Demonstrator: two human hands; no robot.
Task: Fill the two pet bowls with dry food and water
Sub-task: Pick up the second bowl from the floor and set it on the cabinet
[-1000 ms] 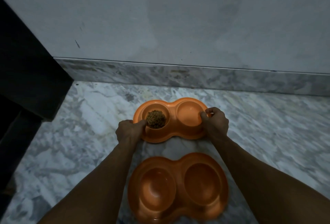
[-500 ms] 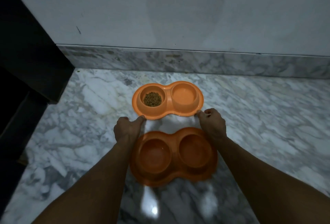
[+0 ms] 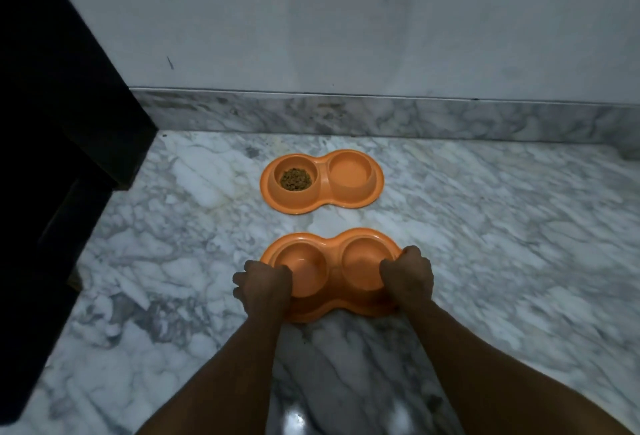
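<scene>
left hand [image 3: 264,284] and right hand [image 3: 408,277] gripping opposite ends of near orange plastic double pet bowl [image 3: 330,270], both wells bare, far matching orange double bowl [image 3: 322,181] with brown kibble [image 3: 295,178] in left well, white marble floor [image 3: 485,244]

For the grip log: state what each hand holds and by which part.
Both grip the near orange double pet bowl: left hand on its left-end rim, right hand on its right-end rim.
</scene>
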